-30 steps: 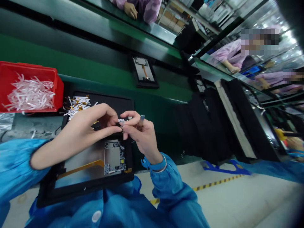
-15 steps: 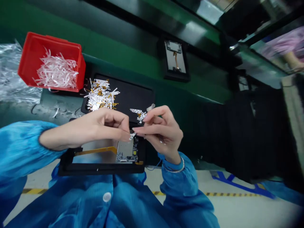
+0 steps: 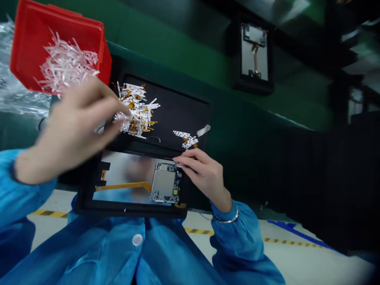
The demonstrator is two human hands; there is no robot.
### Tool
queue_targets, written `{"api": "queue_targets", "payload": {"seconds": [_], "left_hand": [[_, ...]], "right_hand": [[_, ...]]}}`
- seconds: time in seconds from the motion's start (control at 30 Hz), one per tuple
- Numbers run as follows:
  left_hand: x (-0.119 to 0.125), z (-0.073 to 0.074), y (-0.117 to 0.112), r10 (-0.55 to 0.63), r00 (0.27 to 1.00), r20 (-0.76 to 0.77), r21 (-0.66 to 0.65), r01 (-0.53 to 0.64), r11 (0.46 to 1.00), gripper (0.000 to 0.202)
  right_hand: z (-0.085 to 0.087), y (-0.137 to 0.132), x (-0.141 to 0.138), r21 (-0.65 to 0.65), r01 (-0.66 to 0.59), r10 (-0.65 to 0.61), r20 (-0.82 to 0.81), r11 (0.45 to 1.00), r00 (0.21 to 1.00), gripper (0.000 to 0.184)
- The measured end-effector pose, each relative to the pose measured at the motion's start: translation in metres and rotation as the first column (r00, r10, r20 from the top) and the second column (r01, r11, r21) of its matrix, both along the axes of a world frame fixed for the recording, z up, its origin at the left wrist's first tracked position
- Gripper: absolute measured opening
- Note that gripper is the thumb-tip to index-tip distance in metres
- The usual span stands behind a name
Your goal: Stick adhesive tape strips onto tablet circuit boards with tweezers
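Observation:
My left hand (image 3: 80, 122), smeared by motion, is raised in front of the red bin (image 3: 105, 59) and the left edge of a heap of white-and-amber flex strips (image 3: 138, 107). Whether its fingers hold anything is unclear. My right hand (image 3: 204, 170) is closed in a pinch on a small white flex strip (image 3: 179, 165), mostly hidden by the fingertips. It is at the upper right corner of an opened tablet (image 3: 86, 208), beside the green-and-silver circuit board (image 3: 163, 186). An amber ribbon cable (image 3: 123, 186) runs left from the board.
White paper strips (image 3: 67, 63) fill part of the bin. A black tray (image 3: 178, 107) carries the heap, a few dotted strips (image 3: 190, 141) and a whitish scrap (image 3: 203, 130). Clear plastic film (image 3: 23, 95) lies at left. Another opened device (image 3: 255, 55) stands at the back right.
My left hand has moved left and up, away from my right hand, toward the bin and the heap. My right hand stays near the board, its fingers drawn closer together. The view has shifted.

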State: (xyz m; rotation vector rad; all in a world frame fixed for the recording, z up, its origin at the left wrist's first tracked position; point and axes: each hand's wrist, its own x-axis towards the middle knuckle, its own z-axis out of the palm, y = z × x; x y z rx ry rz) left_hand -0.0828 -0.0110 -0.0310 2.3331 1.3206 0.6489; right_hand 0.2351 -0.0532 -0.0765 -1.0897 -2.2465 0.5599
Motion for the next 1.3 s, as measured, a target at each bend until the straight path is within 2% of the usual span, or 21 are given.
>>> {"api": "queue_targets", "payload": {"seconds": [0.1,0.17,0.3,0.4,0.5,0.57,0.7,0.8,0.9,0.97,1.03,1.1,1.2,1.23,1.3], "left_hand": [[0.034,-0.023,-0.013,-0.247,0.967,-0.061,0.129,0.253,0.959,0.015],[0.047,-0.033,-0.018,-0.337,0.938,-0.075,0.153,0.345,0.926,0.021],[0.053,-0.041,-0.02,-0.349,0.931,-0.107,0.156,0.363,0.919,0.03],[0.052,-0.042,-0.019,-0.357,0.913,-0.195,0.218,0.395,0.892,0.034],[0.055,-0.042,-0.018,-0.343,0.901,-0.267,0.263,0.411,0.873,0.035],[0.058,-0.043,-0.018,-0.34,0.898,-0.278,0.269,0.413,0.87,0.035],[0.061,-0.039,-0.02,-0.33,0.895,-0.301,0.278,0.413,0.867,0.035],[0.064,-0.033,-0.021,-0.319,0.892,-0.321,0.298,0.415,0.86,0.032],[0.068,-0.033,-0.018,-0.348,0.889,-0.298,0.299,0.433,0.851,0.03],[0.07,-0.036,-0.015,-0.371,0.885,-0.283,0.297,0.449,0.843,0.034],[0.071,-0.04,-0.013,-0.397,0.869,-0.295,0.314,0.481,0.818,0.036],[0.07,-0.043,-0.012,-0.416,0.842,-0.344,0.355,0.527,0.772,0.036],[0.067,-0.041,-0.011,-0.421,0.798,-0.432,0.401,0.588,0.703,0.035],[0.067,-0.04,-0.01,-0.428,0.791,-0.437,0.397,0.597,0.697,0.035],[0.069,-0.037,-0.009,-0.449,0.808,-0.382,0.355,0.576,0.736,0.032]], "right_hand": [[0.0,0.001,-0.002,0.021,-0.001,0.0,0.05,1.0,0.999,0.019],[-0.001,0.002,-0.003,0.035,0.002,-0.005,0.076,0.999,0.997,0.019],[0.002,0.002,-0.003,0.019,-0.015,0.013,0.09,1.0,0.996,0.02],[0.014,0.003,0.0,-0.094,-0.02,0.038,0.192,0.995,0.981,0.024],[0.029,0.004,0.002,-0.242,0.028,0.059,0.347,0.97,0.936,0.024],[0.034,0.005,0.003,-0.297,0.046,0.071,0.374,0.954,0.925,0.023],[0.032,0.005,0.002,-0.299,0.061,0.055,0.363,0.952,0.93,0.026],[0.03,0.005,0.006,-0.336,0.029,0.06,0.25,0.941,0.966,0.026],[0.035,0.006,0.015,-0.453,-0.03,0.011,-0.043,0.891,0.999,0.027],[0.038,0.006,0.022,-0.488,0.002,-0.136,-0.24,0.873,0.961,0.024],[0.038,0.005,0.024,-0.468,0.056,-0.265,-0.394,0.882,0.88,0.016],[0.033,0.004,0.022,-0.485,0.101,-0.35,-0.455,0.868,0.819,0.023],[0.021,0.007,0.012,-0.636,0.111,-0.474,-0.436,0.764,0.765,0.038],[0.017,0.008,0.009,-0.681,0.09,-0.501,-0.436,0.727,0.747,0.035],[0.012,0.01,0.006,-0.716,0.038,-0.509,-0.457,0.697,0.729,0.027]]}}
